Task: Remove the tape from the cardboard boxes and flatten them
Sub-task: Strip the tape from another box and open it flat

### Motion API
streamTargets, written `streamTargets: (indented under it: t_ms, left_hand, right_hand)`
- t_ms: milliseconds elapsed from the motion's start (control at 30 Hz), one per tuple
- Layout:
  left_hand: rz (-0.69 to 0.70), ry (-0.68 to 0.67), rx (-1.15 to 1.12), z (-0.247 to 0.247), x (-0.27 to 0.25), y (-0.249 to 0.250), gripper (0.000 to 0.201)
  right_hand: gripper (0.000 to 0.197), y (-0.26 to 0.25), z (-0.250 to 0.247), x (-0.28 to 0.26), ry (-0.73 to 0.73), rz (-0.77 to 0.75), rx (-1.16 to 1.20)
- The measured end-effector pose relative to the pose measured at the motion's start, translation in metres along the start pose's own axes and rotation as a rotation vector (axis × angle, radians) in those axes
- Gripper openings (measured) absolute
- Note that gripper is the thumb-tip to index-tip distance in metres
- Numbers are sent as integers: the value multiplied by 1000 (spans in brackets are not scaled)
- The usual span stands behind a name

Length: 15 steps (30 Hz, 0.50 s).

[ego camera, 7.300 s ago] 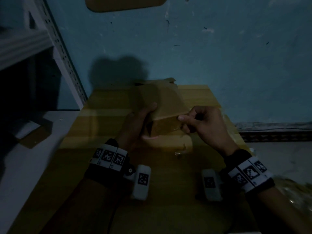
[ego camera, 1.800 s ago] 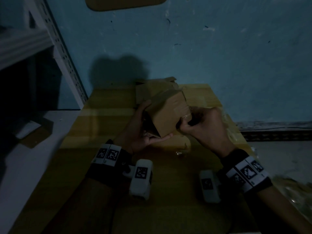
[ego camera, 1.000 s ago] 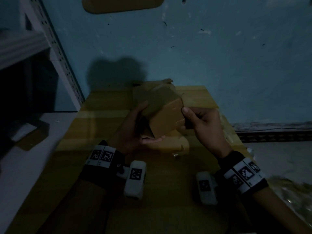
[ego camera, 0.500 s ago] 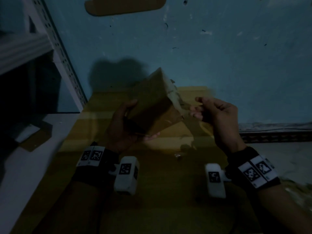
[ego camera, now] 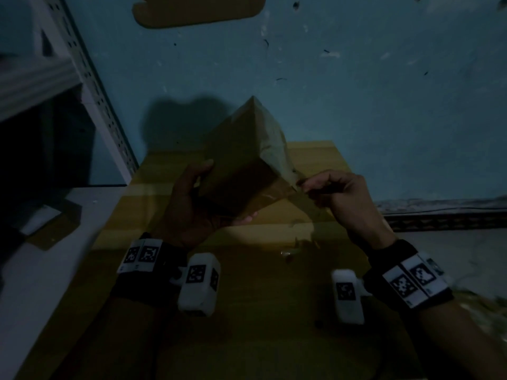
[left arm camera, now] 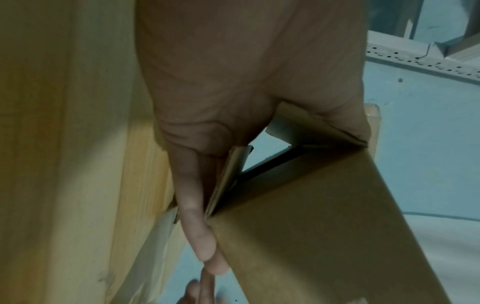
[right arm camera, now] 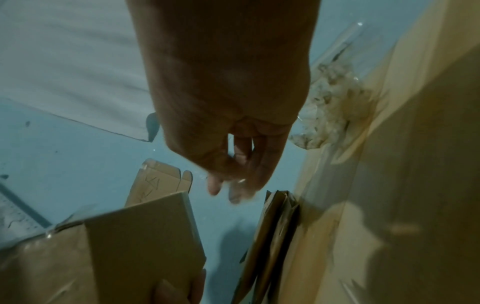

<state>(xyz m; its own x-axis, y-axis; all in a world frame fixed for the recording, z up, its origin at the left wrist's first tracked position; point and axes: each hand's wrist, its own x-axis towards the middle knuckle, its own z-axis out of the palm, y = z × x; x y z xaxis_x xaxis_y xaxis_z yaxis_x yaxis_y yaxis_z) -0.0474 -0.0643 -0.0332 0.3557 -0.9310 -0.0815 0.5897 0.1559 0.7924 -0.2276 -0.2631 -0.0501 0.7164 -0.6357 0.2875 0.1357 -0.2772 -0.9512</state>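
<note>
One cardboard box (ego camera: pixel 241 160) is up off the worktop (ego camera: pixel 247 352), left hand (ego camera: pixel 192 204) wrapped round it, unflattened. Right hand (ego camera: pixel 340 196) pinches clear tape (ego camera: pixel 307 207) stretched from its corner, so peeling looks midway. Right again: one stack of flattened boxes (right arm camera: pixel 270 242) and one wad of stripped tape (right arm camera: pixel 330 115).

The box (ego camera: pixel 241 160) is matt brown cardboard, one face covered in glossy clear tape (ego camera: pixel 274 194) that catches the light. The worktop (ego camera: pixel 247 283) looks like smooth yellow wood-grain laminate. At 10 o'clock, the shelf upright (ego camera: pixel 93 86) is perforated pale metal. The wall (ego camera: pixel 356 105) is matt, chipped blue paint.
</note>
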Motion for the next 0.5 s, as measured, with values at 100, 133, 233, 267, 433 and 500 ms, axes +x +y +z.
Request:
streamTargets:
  t_ms: [100, 133, 233, 267, 433, 500]
  left_hand:
    - [13, 7, 2, 2, -1, 0, 56]
    - [19, 11, 7, 1, -1, 0, 56]
    - [15, 2, 27, 1, -1, -1, 64]
    - [7, 8, 25, -1, 0, -1, 66]
    - [-28, 48, -2, 1, 1, -2, 62]
    - [-30, 80, -14, 2, 1, -2, 49]
  right_hand:
    - [55, -2, 0, -1, -6, -54, 5]
    - [55, -3, 0, -2, -2, -71, 25]
    - [40, -7, 3, -3, 29, -23, 42]
    - [35, -6, 3, -3, 34, 4, 29]
    - [25, -4, 5, -2, 15, 68, -42]
    - [22, -3, 6, -2, 3, 87, -61]
